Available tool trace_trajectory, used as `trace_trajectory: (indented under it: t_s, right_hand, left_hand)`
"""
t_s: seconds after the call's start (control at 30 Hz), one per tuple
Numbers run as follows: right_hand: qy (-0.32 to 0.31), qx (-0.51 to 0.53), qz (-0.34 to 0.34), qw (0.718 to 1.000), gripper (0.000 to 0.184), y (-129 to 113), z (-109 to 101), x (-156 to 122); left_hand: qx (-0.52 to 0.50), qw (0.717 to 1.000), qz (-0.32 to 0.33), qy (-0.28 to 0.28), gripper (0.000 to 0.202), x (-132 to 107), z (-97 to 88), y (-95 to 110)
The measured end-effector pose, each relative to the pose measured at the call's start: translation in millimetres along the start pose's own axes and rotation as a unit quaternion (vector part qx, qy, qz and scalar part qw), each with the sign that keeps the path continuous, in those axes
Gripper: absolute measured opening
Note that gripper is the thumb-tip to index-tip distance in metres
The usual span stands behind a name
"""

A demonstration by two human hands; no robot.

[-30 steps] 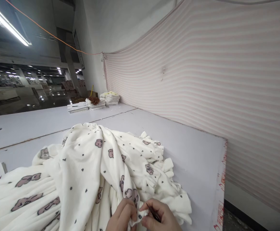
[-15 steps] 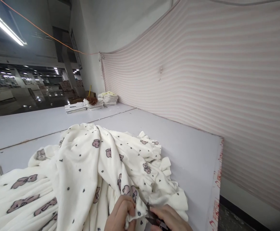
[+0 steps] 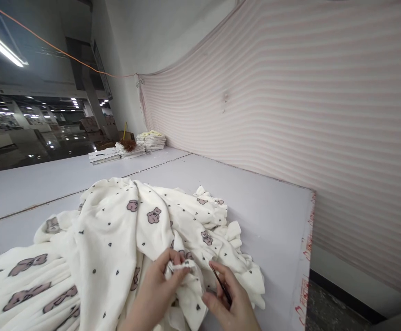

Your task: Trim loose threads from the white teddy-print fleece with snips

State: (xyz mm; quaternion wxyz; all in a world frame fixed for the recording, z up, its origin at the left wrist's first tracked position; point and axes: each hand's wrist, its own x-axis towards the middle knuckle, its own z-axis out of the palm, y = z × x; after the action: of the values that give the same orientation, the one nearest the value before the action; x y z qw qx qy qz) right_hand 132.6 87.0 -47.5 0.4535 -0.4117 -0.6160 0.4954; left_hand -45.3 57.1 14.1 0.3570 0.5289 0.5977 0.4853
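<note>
My left hand (image 3: 164,285) pinches a gathered edge of white fabric between thumb and fingers. That fabric belongs to a heap of soft white garments (image 3: 107,239) printed with mauve bears and small dark marks. Just to the right, my right hand (image 3: 233,299) is closed around dark thread snips (image 3: 223,285), their tip pointing up and left beside the cloth. A small gap separates the snips from the pinched edge. The palm hides part of the snips' body.
The garments lie on a pale table (image 3: 272,216) whose right edge carries red-printed tape. Stacks of folded white cloth (image 3: 152,141) and a brown tuft (image 3: 128,145) stand at the far end. A striped pink sheet (image 3: 272,105) hangs along the right side.
My left hand has moved up and left, raising the pinched fabric edge. The snips have come away from the cloth and now point upward in my right hand. The view has shifted slightly.
</note>
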Motion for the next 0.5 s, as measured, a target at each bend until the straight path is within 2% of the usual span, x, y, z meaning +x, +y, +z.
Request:
trace_trajectory:
  t_s: [0.1,0.17,0.23,0.33,0.5]
  right_hand:
    - [-0.033,0.056,0.006,0.998,0.044,-7,9,9]
    - [-0.060,0.091,-0.012,0.994,0.035,-13,9,15]
    - [-0.081,0.097,-0.027,0.992,0.029,-17,4,19]
    - [-0.087,0.043,-0.042,0.994,0.026,-17,-8,20]
    - [-0.110,-0.032,-0.057,0.992,0.026,-21,-16,18]
  left_hand:
    - [-0.072,0.991,-0.107,-0.040,0.027,13,-11.6,19]
    - [-0.078,0.989,-0.111,-0.055,0.027,16,-13.2,22]
    - [-0.060,0.994,-0.070,-0.054,0.026,15,-11.6,19]
    - [-0.005,0.998,0.004,-0.061,0.024,11,-8.0,12]
    - [0.086,0.989,0.084,-0.081,0.019,2,-4.6,8]
